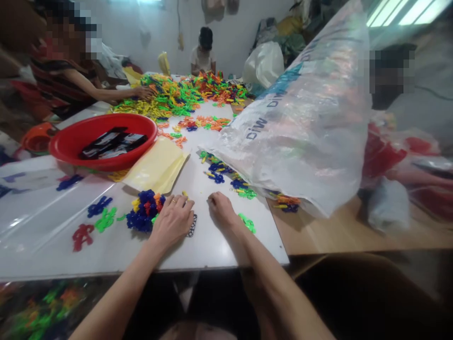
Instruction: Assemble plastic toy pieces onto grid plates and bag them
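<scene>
Undersides of both hands are turned from the camera; whatever lies beneath the fingers is hidden. Left hand [173, 215]: back up, fingers slightly bent and a little spread, over the right edge of a plastic-piece cluster [140, 219]; cannot tell whether it has hold of anything. Right hand [222, 208]: fingers curled inward, low over the white tabletop [201, 252]; contents, if any, not visible. Black piece with ring-like pattern [192, 226] is partly covered by the left hand's thumb side; exact identity unclear.

Cluster: heaped and knobbly, mostly dark blue, with orange, red and yellow parts, some green beside the hand. Sits near the tabletop's front edge; single shapes merge. Loose blue [99, 206], green [105, 219] and red pieces [82, 236] lie farther left.

Translucent bag [307, 141], lettered "DiW", partly hides a row of mixed pieces [220, 169]. Yellow envelope [157, 165] lies behind the cluster, beside a red basin [102, 163] of dark packets [115, 141], their print illegible. Co-worker's hand [143, 92] at the far multicoloured pile [173, 97]; its fingers are blurred.
</scene>
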The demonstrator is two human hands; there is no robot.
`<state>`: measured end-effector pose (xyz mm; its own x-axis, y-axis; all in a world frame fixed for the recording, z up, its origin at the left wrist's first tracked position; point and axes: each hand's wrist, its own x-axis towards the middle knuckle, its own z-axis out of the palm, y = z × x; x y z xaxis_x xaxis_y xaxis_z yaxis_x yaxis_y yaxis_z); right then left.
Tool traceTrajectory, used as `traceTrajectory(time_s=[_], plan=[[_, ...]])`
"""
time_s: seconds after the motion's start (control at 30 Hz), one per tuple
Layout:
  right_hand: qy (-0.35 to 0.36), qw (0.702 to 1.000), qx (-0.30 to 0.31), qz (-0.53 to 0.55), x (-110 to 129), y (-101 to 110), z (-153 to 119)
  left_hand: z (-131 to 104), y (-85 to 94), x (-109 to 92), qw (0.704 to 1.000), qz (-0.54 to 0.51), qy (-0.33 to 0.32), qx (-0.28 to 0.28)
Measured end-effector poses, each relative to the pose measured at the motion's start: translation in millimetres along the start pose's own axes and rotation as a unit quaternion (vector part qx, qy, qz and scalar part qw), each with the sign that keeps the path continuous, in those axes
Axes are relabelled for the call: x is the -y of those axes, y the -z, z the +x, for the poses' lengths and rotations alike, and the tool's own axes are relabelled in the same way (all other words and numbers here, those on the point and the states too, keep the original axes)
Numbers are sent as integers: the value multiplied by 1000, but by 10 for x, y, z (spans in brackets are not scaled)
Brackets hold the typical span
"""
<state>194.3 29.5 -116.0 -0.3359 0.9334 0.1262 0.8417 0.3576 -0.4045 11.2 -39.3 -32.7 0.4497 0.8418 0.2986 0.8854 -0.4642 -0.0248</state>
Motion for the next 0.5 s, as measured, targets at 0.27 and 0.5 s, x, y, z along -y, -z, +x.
traceTrajectory(time_s=[0.27,0.5], plan=[[-35,999,-30,3,319,-179,403,-93,176,-142,995,-73,30,-57],[-48,992,-53,105,254,-28,-857,-955,-33,-740,629,-696,244,246]])
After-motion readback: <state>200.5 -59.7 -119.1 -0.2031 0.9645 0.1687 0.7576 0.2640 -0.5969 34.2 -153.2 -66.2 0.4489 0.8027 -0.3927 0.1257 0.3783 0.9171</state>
